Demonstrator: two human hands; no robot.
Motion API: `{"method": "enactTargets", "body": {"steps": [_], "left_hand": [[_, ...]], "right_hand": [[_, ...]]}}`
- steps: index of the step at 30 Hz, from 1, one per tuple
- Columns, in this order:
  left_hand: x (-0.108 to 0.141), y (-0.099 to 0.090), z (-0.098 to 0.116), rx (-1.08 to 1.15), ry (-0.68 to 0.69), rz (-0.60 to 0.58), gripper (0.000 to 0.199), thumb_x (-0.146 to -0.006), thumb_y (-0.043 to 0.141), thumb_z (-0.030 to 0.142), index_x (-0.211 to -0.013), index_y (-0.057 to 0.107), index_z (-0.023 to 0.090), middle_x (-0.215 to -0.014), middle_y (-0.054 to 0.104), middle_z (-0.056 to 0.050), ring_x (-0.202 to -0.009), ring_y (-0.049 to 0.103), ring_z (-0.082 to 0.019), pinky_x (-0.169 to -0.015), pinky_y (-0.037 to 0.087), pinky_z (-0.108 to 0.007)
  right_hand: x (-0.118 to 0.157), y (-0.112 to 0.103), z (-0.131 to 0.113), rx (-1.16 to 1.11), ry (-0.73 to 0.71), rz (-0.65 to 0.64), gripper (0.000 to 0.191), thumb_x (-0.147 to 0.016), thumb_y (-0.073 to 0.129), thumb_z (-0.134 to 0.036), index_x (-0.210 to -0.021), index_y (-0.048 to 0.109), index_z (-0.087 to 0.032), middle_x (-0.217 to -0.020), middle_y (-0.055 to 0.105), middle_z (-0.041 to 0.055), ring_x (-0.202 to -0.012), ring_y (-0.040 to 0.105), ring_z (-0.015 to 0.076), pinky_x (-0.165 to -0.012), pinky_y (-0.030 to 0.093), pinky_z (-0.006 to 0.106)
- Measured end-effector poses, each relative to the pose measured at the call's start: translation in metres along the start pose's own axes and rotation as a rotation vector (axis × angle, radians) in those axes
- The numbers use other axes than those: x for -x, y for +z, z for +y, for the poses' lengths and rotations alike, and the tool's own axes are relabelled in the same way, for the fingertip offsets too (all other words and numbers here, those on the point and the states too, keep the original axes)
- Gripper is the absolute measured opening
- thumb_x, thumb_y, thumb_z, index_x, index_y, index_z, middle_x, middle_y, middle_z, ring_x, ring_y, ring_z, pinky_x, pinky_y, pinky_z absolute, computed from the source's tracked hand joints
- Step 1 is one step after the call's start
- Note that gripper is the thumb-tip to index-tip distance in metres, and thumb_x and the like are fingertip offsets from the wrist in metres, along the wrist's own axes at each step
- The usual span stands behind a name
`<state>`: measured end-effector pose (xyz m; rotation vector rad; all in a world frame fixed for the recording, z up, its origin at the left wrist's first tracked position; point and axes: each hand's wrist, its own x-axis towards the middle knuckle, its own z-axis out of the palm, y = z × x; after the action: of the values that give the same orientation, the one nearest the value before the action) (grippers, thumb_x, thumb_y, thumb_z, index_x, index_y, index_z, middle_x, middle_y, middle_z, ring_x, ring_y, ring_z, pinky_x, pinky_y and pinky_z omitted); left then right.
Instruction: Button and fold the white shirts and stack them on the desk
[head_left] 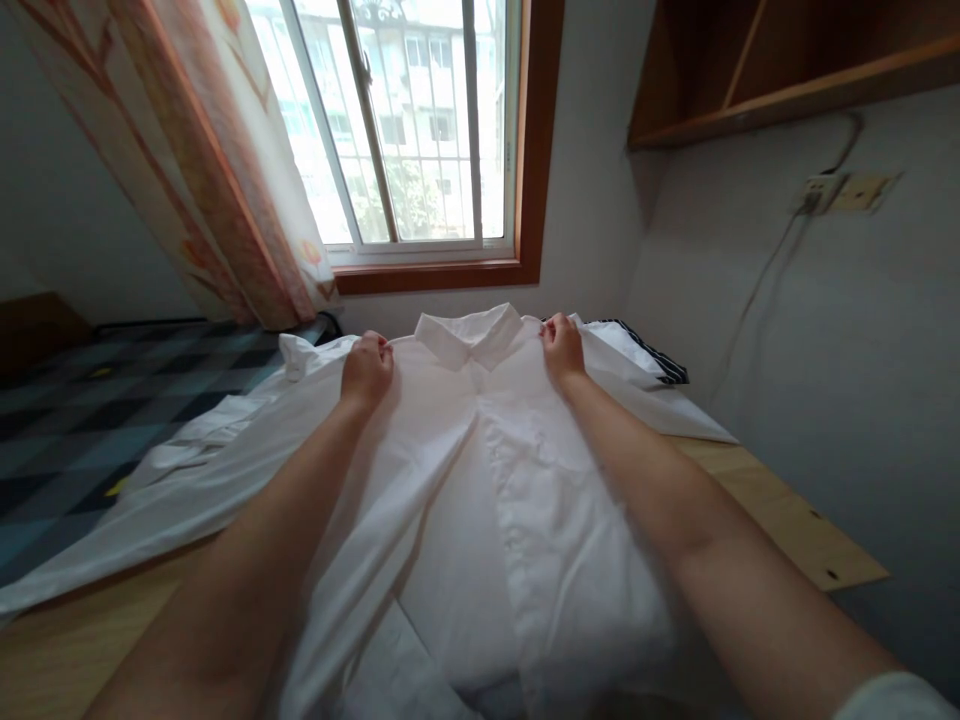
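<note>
A white long-sleeved shirt (442,420) lies spread with its front up and its collar (472,335) at the far end. Below the collar the front panels part, and the lower end comes toward me. My left hand (367,370) pinches the shirt at the shoulder left of the collar. At the opposite shoulder, my right hand (561,347) has its fingers closed on the fabric. Both arms stretch forward over the shirt. One sleeve runs out to the left and down, the other to the right.
Under the shirt is a light wooden board (780,510). A dark checked bedspread (60,420) extends on the left. More white cloth (195,430) and a black striped fabric (664,368) lie beyond. Behind are a window (420,130), a curtain (202,150) and a wall socket (821,190).
</note>
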<state>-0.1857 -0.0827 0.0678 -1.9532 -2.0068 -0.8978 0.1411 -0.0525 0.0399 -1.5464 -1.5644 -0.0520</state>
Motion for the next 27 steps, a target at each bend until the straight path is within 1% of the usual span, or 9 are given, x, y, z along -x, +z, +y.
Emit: {"method": "enactTargets", "body": {"steps": [4,7,9,11,14,18,22,25,27], "left_hand": [[0.026,0.038,-0.005,-0.076,0.055,-0.240,0.044,-0.090,0.041,0.019,-0.130,0.052,0.005,-0.129,0.059,-0.023,-0.120,0.058,-0.027,-0.102,0.044,-0.036],[0.045,0.047,-0.003,-0.099,0.108,-0.342,0.053,-0.085,0.048,0.017,-0.137,0.049,0.008,-0.140,0.052,-0.022,-0.131,0.052,-0.029,-0.109,0.040,-0.036],[0.052,0.037,0.004,-0.115,0.146,-0.340,0.055,-0.085,0.049,0.017,-0.139,0.049,0.010,-0.146,0.047,-0.020,-0.136,0.047,-0.029,-0.111,0.038,-0.037],[0.057,0.018,0.016,-0.117,0.227,-0.322,0.050,-0.086,0.048,0.020,-0.136,0.053,0.012,-0.144,0.049,-0.019,-0.133,0.050,-0.029,-0.110,0.039,-0.038],[0.074,-0.014,0.035,-0.029,0.409,-0.378,0.033,-0.089,0.045,0.028,-0.112,0.066,0.017,-0.117,0.066,-0.013,-0.106,0.064,-0.026,-0.098,0.048,-0.038],[0.119,-0.041,0.048,0.083,0.509,-0.562,0.025,-0.091,0.046,0.036,-0.088,0.065,0.020,-0.088,0.069,-0.007,-0.081,0.065,-0.022,-0.078,0.052,-0.034],[0.170,-0.053,0.042,0.062,0.547,-0.585,0.025,-0.082,0.062,0.045,-0.088,0.061,0.021,-0.099,0.066,-0.009,-0.089,0.065,-0.024,-0.081,0.053,-0.036],[0.195,-0.064,0.036,0.003,0.625,-0.520,0.022,-0.077,0.066,0.023,-0.099,0.064,0.023,-0.122,0.062,-0.012,-0.110,0.060,-0.028,-0.093,0.052,-0.041],[0.205,-0.072,0.033,-0.064,0.655,-0.495,0.034,-0.076,0.057,0.008,-0.105,0.065,0.025,-0.130,0.060,-0.011,-0.116,0.058,-0.029,-0.095,0.051,-0.042]], "right_hand": [[0.027,0.014,0.002,0.112,0.027,-0.354,0.044,-0.088,0.051,-0.010,-0.133,0.054,-0.011,-0.140,0.052,0.0190,-0.124,0.053,0.0237,-0.103,0.040,0.033],[0.048,0.014,-0.009,0.217,0.066,-0.456,0.064,-0.086,0.060,-0.015,-0.147,0.043,-0.013,-0.160,0.027,0.0208,-0.136,0.045,0.0289,-0.107,0.038,0.038],[0.061,0.008,-0.023,0.206,-0.028,-0.430,0.062,-0.087,0.060,-0.015,-0.147,0.044,-0.016,-0.159,0.030,0.0189,-0.137,0.043,0.0297,-0.109,0.037,0.039],[0.077,0.000,-0.038,0.108,-0.219,-0.438,0.050,-0.089,0.057,-0.013,-0.139,0.055,-0.016,-0.147,0.048,0.0163,-0.131,0.048,0.0261,-0.108,0.038,0.037],[0.105,-0.006,-0.056,-0.080,-0.449,-0.601,0.029,-0.089,0.060,-0.011,-0.115,0.070,-0.017,-0.116,0.067,0.0098,-0.107,0.062,0.0193,-0.097,0.045,0.030],[0.139,0.000,-0.064,-0.135,-0.623,-0.667,0.027,-0.087,0.060,-0.007,-0.107,0.072,-0.019,-0.107,0.069,0.0073,-0.097,0.063,0.0177,-0.090,0.046,0.029],[0.151,0.008,-0.061,-0.084,-0.647,-0.596,0.018,-0.090,0.058,-0.008,-0.097,0.072,-0.016,-0.100,0.070,0.0088,-0.098,0.061,0.0197,-0.093,0.045,0.031],[0.150,0.011,-0.057,-0.096,-0.609,-0.566,0.013,-0.091,0.059,-0.010,-0.092,0.071,-0.016,-0.098,0.070,0.0083,-0.097,0.061,0.0194,-0.093,0.044,0.031],[0.149,0.013,-0.055,-0.100,-0.587,-0.559,0.013,-0.091,0.059,-0.010,-0.089,0.070,-0.017,-0.097,0.070,0.0080,-0.097,0.061,0.0192,-0.093,0.044,0.031]]}}
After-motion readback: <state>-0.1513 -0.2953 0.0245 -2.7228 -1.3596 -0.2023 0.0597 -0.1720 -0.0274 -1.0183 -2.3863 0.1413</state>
